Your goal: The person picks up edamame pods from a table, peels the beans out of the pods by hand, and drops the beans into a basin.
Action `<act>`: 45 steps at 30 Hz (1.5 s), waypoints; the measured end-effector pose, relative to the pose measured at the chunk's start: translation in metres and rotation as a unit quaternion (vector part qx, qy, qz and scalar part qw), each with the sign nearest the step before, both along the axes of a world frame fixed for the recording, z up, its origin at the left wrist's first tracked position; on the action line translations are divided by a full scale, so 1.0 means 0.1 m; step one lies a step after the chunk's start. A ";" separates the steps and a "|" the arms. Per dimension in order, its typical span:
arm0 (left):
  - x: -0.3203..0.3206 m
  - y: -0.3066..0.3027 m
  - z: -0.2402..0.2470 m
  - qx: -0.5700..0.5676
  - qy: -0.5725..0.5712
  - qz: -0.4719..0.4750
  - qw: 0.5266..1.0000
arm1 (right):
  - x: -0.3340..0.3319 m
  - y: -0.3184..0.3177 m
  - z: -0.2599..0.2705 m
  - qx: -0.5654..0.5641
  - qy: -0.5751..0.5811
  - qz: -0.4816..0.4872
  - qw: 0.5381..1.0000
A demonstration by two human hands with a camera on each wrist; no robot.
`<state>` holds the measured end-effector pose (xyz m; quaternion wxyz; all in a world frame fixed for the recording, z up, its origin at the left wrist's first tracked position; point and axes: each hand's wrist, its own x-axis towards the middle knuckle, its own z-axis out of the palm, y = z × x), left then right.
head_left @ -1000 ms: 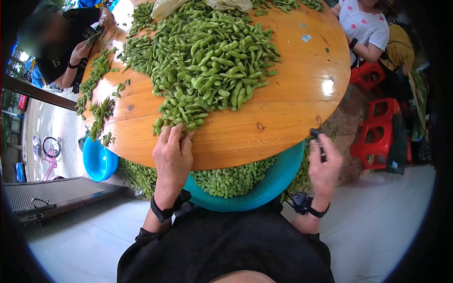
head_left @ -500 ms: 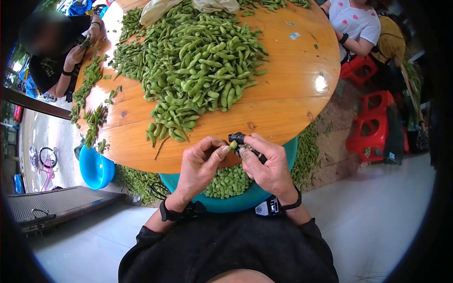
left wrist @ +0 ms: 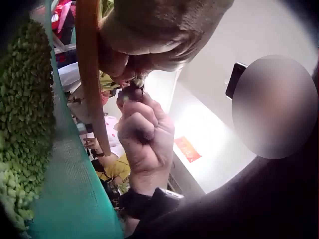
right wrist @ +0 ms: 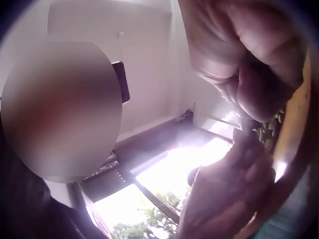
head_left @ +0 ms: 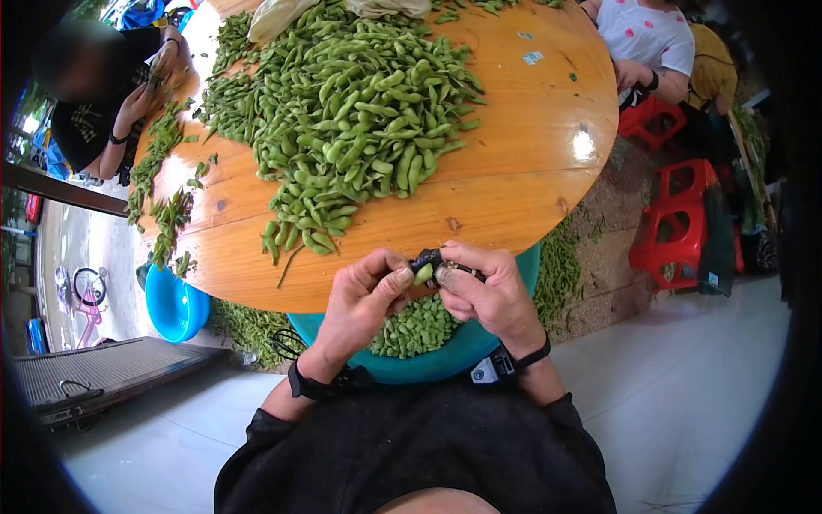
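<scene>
My left hand (head_left: 361,297) pinches a green soybean pod (head_left: 423,274) between thumb and fingers, over the near table edge. From the other side my right hand (head_left: 492,295) grips the same pod, its thumb and index finger close around it. Black covering (head_left: 427,258) wraps the right index fingertip. Beyond the hands, a large heap of soybean pods (head_left: 360,120) lies on the round wooden table (head_left: 522,154). Below them a teal basin (head_left: 467,349) holds many shelled beans (head_left: 415,328). In the left wrist view, the right hand (left wrist: 147,134) meets the left at the fingertips.
Pods and leaves (head_left: 158,154) trail along the table's left side, where another person (head_left: 94,128) handles pods. A second person (head_left: 646,43) sits at the far right, near red stools (head_left: 681,214). A blue basin (head_left: 175,304) stands on the floor at left.
My left hand has come back from the heap's near edge with a pod, and my right hand has swung in from the right to meet it. Since then, the right index has moved over the pod.
</scene>
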<state>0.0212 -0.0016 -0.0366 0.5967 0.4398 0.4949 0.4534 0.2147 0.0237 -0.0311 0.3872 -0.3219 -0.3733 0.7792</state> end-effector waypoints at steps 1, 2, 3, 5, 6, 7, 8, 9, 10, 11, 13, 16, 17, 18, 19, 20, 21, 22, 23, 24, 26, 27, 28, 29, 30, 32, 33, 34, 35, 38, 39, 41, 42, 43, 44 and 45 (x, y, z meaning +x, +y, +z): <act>-0.01 0.02 0.02 -0.067 -0.134 -0.023 0.988 | 0.01 0.01 0.00 0.000 0.000 0.000 1.000; -0.02 0.03 0.03 -0.133 -0.264 -0.045 0.954 | 0.01 0.02 0.02 -0.032 0.035 0.010 0.999; -0.04 0.03 0.01 -0.133 -0.264 -0.045 0.954 | 0.01 0.03 0.03 -0.063 0.071 0.019 0.995; -0.07 0.04 -0.05 -0.130 -0.333 -0.085 0.930 | 0.00 0.02 0.09 -0.034 0.039 0.008 0.999; -0.05 0.03 -0.02 -0.130 -0.333 -0.085 0.930 | 0.00 0.01 0.10 -0.004 0.006 -0.004 1.000; 0.01 0.01 0.04 -0.017 -0.071 -0.045 0.996 | -0.02 0.00 0.11 -0.005 0.006 -0.004 1.000; 0.06 -0.01 0.08 0.097 0.198 -0.001 0.975 | -0.07 -0.03 0.11 0.047 -0.060 -0.034 0.997; 0.10 -0.03 0.07 0.097 0.198 -0.002 0.975 | -0.10 -0.04 0.11 0.099 -0.125 -0.064 0.985; 0.13 -0.04 0.06 0.102 0.173 0.011 0.980 | -0.10 -0.04 0.10 0.098 -0.126 -0.065 0.985; 0.17 -0.06 0.05 0.106 0.149 0.024 0.983 | -0.11 -0.05 0.09 0.165 -0.186 -0.077 0.966; 0.19 -0.04 0.00 0.138 0.134 0.037 0.981 | -0.12 -0.08 0.08 0.229 -0.242 -0.086 0.939; 0.08 -0.02 0.01 0.034 0.087 -0.059 0.994 | -0.12 -0.10 0.11 0.183 -0.207 -0.068 0.959; 0.05 -0.01 0.04 0.034 0.087 -0.059 0.994 | -0.10 -0.08 0.12 0.144 -0.169 -0.062 0.973; 0.02 0.01 0.08 -0.007 0.042 -0.080 0.996 | -0.09 -0.07 0.13 0.104 -0.131 -0.056 0.984; -0.01 0.03 0.10 -0.047 -0.004 -0.099 0.994 | -0.08 -0.07 0.13 0.103 -0.132 -0.056 0.984; -0.02 0.05 0.09 -0.042 0.023 -0.121 0.991 | -0.07 -0.06 0.12 0.084 -0.132 -0.049 0.986; -0.03 0.07 0.09 -0.043 0.023 -0.121 0.991 | -0.07 -0.06 0.11 0.065 -0.131 -0.042 0.988; -0.03 0.09 0.08 -0.043 0.003 -0.134 0.990 | -0.08 -0.06 0.09 0.065 -0.131 -0.042 0.988; -0.04 0.10 0.08 -0.043 -0.016 -0.147 0.988 | -0.12 -0.06 0.07 0.242 -0.247 -0.089 0.934; -0.02 0.09 0.08 -0.043 -0.016 -0.146 0.988 | -0.16 -0.06 0.05 0.406 -0.349 -0.133 0.834; 0.07 0.06 0.07 -0.117 -0.164 -0.072 0.977 | -0.29 -0.12 -0.01 0.425 -0.363 -0.165 0.813; 0.08 0.06 0.07 -0.118 -0.165 -0.072 0.977 | -0.32 -0.14 -0.02 0.442 -0.377 -0.196 0.790; 0.09 0.05 0.09 -0.120 -0.182 -0.068 0.974 | -0.32 -0.14 -0.02 0.437 -0.378 -0.188 0.795; 0.09 0.04 0.09 -0.123 -0.199 -0.063 0.970 | -0.32 -0.15 -0.02 0.436 -0.378 -0.186 0.795; 0.10 0.02 0.08 -0.124 -0.199 -0.061 0.970 | -0.33 -0.16 -0.03 0.439 -0.381 -0.188 0.792; 0.13 -0.01 0.04 -0.142 -0.194 -0.012 0.971 | -0.35 -0.16 -0.04 0.443 -0.382 -0.189 0.789; 0.16 -0.02 0.06 -0.142 -0.194 -0.010 0.971 | -0.37 -0.16 -0.04 0.450 -0.385 -0.196 0.782; 0.20 -0.02 0.09 -0.152 -0.192 0.022 0.969 | -0.38 -0.17 -0.05 0.457 -0.387 -0.203 0.774; 0.22 -0.03 0.11 -0.163 -0.190 0.054 0.967 | -0.38 -0.17 -0.05 0.458 -0.387 -0.203 0.774; 0.23 -0.07 0.08 -0.156 -0.218 0.063 0.961 | -0.38 -0.17 -0.05 0.468 -0.383 -0.207 0.769; 0.21 -0.08 0.03 -0.156 -0.218 0.064 0.961 | -0.39 -0.17 -0.05 0.467 -0.380 -0.208 0.770; 0.18 -0.09 -0.06 -0.140 -0.296 0.052 0.943 | -0.40 -0.16 -0.05 0.468 -0.377 -0.210 0.772; 0.18 -0.08 -0.05 -0.139 -0.297 0.052 0.943 | -0.39 -0.15 -0.07 0.467 -0.367 -0.212 0.776; 0.19 -0.07 -0.01 -0.147 -0.291 0.047 0.944 | -0.38 -0.15 -0.07 0.466 -0.357 -0.214 0.781; 0.20 -0.06 0.02 -0.156 -0.285 0.043 0.945 | -0.37 -0.14 -0.07 0.467 -0.357 -0.214 0.780; 0.22 -0.06 0.04 -0.155 -0.286 0.043 0.945 | -0.37 -0.14 -0.07 0.453 -0.344 -0.214 0.794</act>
